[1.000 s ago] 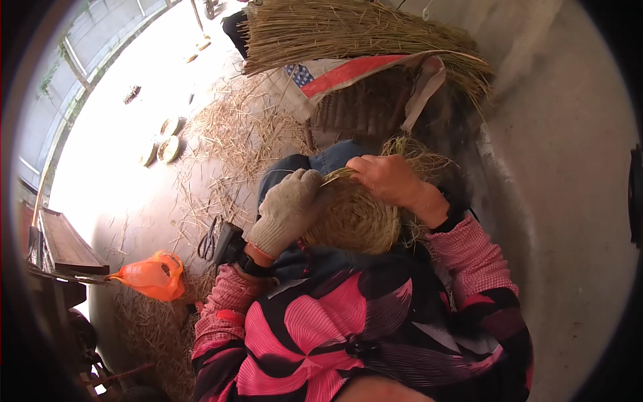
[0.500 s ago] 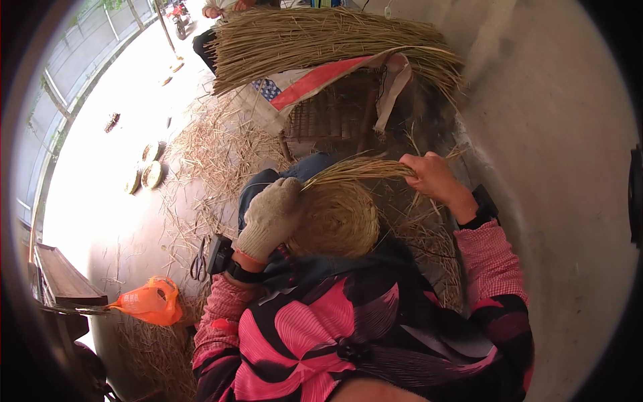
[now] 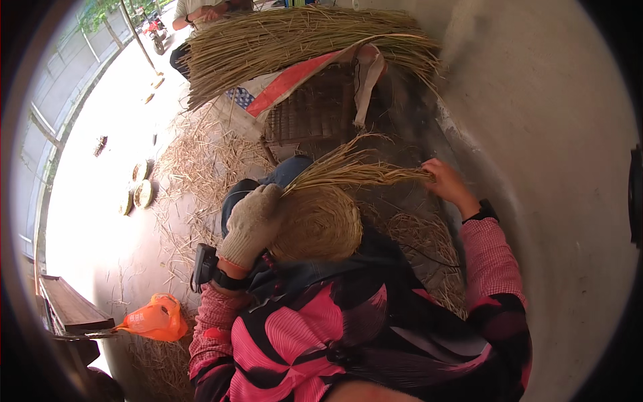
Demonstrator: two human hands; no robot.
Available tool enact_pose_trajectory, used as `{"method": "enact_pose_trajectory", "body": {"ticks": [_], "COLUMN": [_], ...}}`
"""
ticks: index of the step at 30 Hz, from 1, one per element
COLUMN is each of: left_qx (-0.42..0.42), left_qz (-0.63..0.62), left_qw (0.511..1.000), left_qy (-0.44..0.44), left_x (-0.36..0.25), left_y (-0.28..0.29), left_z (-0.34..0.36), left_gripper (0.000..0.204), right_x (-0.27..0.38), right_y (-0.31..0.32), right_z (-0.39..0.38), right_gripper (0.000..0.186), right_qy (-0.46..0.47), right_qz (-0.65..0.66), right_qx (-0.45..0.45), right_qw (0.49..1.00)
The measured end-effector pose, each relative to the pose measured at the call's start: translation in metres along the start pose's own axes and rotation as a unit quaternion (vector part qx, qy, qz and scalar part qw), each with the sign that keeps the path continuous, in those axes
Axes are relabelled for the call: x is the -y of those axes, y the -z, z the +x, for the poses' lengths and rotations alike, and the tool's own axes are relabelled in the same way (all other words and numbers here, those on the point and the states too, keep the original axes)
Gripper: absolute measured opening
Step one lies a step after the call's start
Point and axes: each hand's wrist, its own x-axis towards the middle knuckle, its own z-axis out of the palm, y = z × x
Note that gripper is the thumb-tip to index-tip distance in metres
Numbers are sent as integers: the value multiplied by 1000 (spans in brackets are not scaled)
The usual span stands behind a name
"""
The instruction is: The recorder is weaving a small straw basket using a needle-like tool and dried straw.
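Observation:
A round, coiled straw basket (image 3: 320, 224) rests on my lap. My left hand (image 3: 253, 218), in a knitted glove, is closed at its left rim, holding the basket together with the base of a straw bundle (image 3: 355, 175). From there the straw runs to the right along the far rim. Some strands fan loosely up and away, while others are drawn out to my bare right hand (image 3: 447, 182). Its fingers are pinched on their far ends, well to the right of the basket. The left fingertips are partly hidden behind the glove's back.
Beyond my knees a large straw pile (image 3: 301, 50) lies over a striped sack (image 3: 295, 77) on a bamboo chair (image 3: 311, 114). Behind it show another person's hands (image 3: 213, 12). An orange plastic bag (image 3: 155, 318) and small round baskets (image 3: 143, 194) are at left; a wall (image 3: 556, 167) bounds the right.
My right hand has moved right and slightly down, drawing strands out. The bundle, compact before, has spread, with loose ends fanning upward. My left hand keeps its hold as the whole view shifts.

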Motion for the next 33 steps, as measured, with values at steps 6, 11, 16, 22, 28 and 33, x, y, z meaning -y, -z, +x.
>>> {"method": "enact_pose_trajectory", "body": {"ticks": [6,11,16,22,28,33], "left_qx": [13,6,-31,-24,-46,-47], "left_qz": [-9,21,12,-6,-65,-80], "left_qw": [999,1000,999,1000,997,995], "left_qy": [47,15,-30,7,15,38], "left_x": [-5,-6,-9,-4,1,1], "left_y": [8,6,4,5,-1,-5], "left_z": [-2,1,4,-9,-16,-24], "left_gripper": [27,22,22,23,23,24], "right_x": [26,163,205,216,209,215], "right_y": [70,82,-40,-56,-65,-74], "right_z": [-4,47,97,99,73,58], "right_gripper": [74,83,83,47,29,24], "right_qy": [-104,226,414,304,318,290], "right_qz": [44,-20,-137,-93,-100,-124], "right_qx": [47,-116,-81,172,6,-104], "right_qw": [993,967,896,932,943,943]}}
